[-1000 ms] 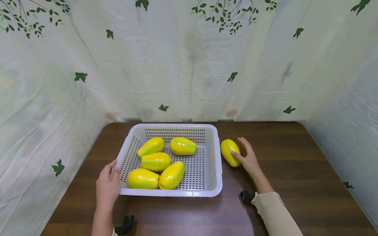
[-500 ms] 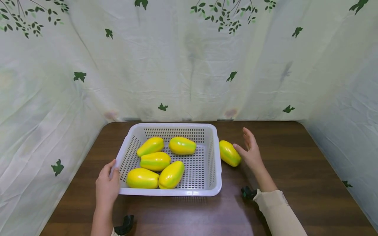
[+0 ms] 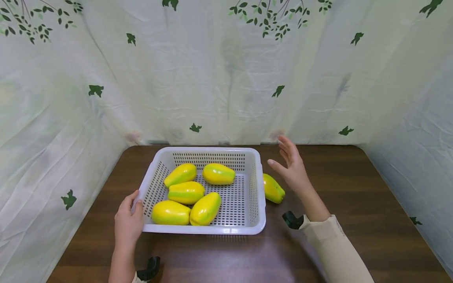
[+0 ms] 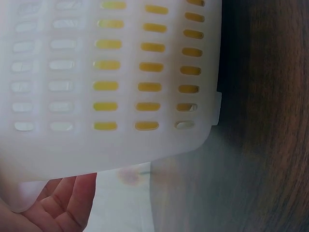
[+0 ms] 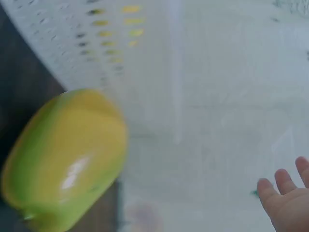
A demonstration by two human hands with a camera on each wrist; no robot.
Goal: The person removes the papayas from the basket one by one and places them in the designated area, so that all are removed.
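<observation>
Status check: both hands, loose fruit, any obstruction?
Left hand gripping basket rim. Right hand empty, clear of loose fruit. Fruit on table, right of basket. Basket wall separates it from five fruits inside.

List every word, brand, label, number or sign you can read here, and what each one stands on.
None: no readable text in any view.
White plastic basket: no lettering visible.
Papayas inside and the papaya outside: no stickers or writing visible.
Cloth backdrop: printed green leaf shapes and branches, no letters.
Black device by the right wrist and black device by the left wrist: too small to tell whether they are marked.
</observation>
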